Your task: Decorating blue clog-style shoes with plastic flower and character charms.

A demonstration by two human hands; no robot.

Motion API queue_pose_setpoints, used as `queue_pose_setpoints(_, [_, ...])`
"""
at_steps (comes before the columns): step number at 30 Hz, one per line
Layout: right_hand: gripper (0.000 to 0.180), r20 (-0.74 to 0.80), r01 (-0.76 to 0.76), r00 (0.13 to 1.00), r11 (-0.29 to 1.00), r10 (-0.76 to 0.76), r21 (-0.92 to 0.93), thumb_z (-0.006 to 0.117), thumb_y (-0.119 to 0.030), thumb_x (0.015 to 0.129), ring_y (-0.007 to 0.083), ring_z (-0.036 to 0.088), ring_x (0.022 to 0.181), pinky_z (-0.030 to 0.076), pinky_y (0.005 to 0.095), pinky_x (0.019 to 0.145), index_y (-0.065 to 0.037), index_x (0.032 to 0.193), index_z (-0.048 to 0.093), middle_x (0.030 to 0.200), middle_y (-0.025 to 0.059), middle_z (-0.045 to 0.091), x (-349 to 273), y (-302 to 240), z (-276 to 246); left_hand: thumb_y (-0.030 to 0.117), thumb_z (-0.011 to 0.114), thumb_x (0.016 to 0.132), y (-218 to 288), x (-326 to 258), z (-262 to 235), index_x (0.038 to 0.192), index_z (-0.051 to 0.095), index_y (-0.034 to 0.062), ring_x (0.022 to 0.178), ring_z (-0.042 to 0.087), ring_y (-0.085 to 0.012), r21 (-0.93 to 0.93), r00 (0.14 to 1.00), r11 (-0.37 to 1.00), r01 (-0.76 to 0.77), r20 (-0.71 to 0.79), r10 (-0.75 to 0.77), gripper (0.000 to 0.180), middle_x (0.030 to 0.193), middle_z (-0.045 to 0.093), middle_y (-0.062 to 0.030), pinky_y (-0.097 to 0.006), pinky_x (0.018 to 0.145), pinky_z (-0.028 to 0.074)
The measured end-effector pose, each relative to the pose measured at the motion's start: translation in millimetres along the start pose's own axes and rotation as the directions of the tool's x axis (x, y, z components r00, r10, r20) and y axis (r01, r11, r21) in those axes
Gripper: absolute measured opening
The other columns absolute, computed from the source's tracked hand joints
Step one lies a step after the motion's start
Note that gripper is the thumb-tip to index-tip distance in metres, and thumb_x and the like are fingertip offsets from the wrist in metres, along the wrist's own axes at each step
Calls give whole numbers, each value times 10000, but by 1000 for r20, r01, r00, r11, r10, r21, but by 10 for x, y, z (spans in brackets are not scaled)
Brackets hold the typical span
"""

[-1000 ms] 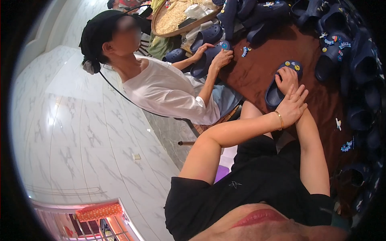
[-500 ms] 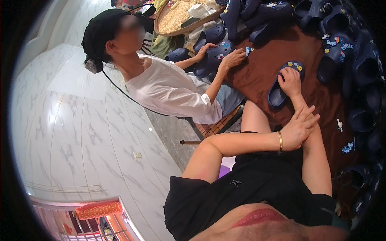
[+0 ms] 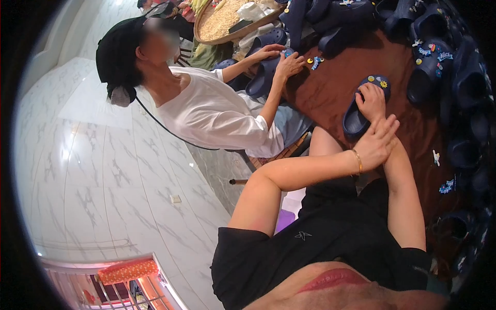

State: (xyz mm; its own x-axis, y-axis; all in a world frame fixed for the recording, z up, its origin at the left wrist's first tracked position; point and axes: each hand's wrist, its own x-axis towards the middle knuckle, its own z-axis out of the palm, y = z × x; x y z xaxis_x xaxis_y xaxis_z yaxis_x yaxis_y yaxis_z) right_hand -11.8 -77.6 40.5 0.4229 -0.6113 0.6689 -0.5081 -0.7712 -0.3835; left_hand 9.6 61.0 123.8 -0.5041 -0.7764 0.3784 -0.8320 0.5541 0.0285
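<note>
A navy clog (image 3: 355, 122) with small yellow and pale charms on its toe lies on the brown cloth in front of me. My right hand (image 3: 371, 103) is closed over its upper, fingers curled at the strap side of the toe. My left hand (image 3: 378, 140), with a gold bangle at its wrist, rests across my right forearm near the wrist. Its fingers are stretched out, and it holds nothing. To my left, a co-worker's hands (image 3: 289, 64) work at another navy clog (image 3: 262, 81). Beside them lie a blue charm and a yellow charm (image 3: 316, 62).
Navy clogs (image 3: 429, 77) crowd the far and right edges of the brown cloth (image 3: 336, 77). Loose charms (image 3: 447, 186) lie on its right part. A round basket (image 3: 227, 23) of pale pieces stands behind the co-worker (image 3: 206, 108), who sits close on my left.
My left hand has slid up my right forearm toward the wrist. The co-worker's nearer hand has moved from the loose charm back onto their clog. My right hand stays on its clog.
</note>
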Motion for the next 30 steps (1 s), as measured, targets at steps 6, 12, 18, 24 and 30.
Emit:
queue_pose_setpoints(6, [172, -27, -1, 1000, 1000, 1, 13, 617, -136, 675, 267, 534, 866, 403, 383, 786, -66, 819, 554, 882, 91, 560, 35, -56, 71, 187, 493, 732, -362, -26, 222, 1052, 586, 59, 1284, 208, -351, 106, 997, 991, 79, 1, -80, 357, 1312, 363, -181, -556, 1023, 82])
queue_pose_setpoints(12, [161, 35, -14, 999, 1000, 14, 3, 599, -144, 701, 271, 530, 881, 397, 388, 802, -61, 832, 555, 886, 94, 559, 34, -11, 46, 154, 579, 649, -164, 17, 124, 1021, 607, 37, 1282, 203, -354, -105, 997, 992, 67, 52, -62, 391, 1308, 369, -162, -553, 1023, 100])
queue_pose_setpoints(18, [154, 35, -3, 999, 1000, 3, 7, 588, -152, 717, 268, 525, 873, 395, 385, 803, -62, 837, 553, 864, 84, 546, 34, -104, -22, 98, 617, 575, 44, -47, -86, 1038, 604, 24, 1282, 194, -355, -287, 995, 953, 96, 47, -86, 469, 1310, 368, -150, -530, 1030, 128])
queue_pose_setpoints(24, [156, 51, -21, 998, 999, 23, -30, 586, -205, 718, 273, 533, 869, 405, 385, 781, -81, 811, 570, 863, 83, 563, -46, -37, 15, 102, 623, 557, 172, -63, -224, 1016, 607, 9, 1275, 202, -366, -280, 988, 956, 85, 149, -44, 469, 1327, 349, -138, -535, 1022, 143])
queue_pose_setpoints(30, [185, -58, 31, 998, 999, -33, -43, 584, -267, 719, 253, 547, 851, 421, 386, 762, -102, 802, 580, 858, 63, 566, 5, -50, 205, 52, 588, 559, 220, -142, -329, 1000, 605, -10, 1250, 251, -388, -394, 998, 918, 51, 55, -32, 445, 1290, 407, -124, -545, 1000, 180])
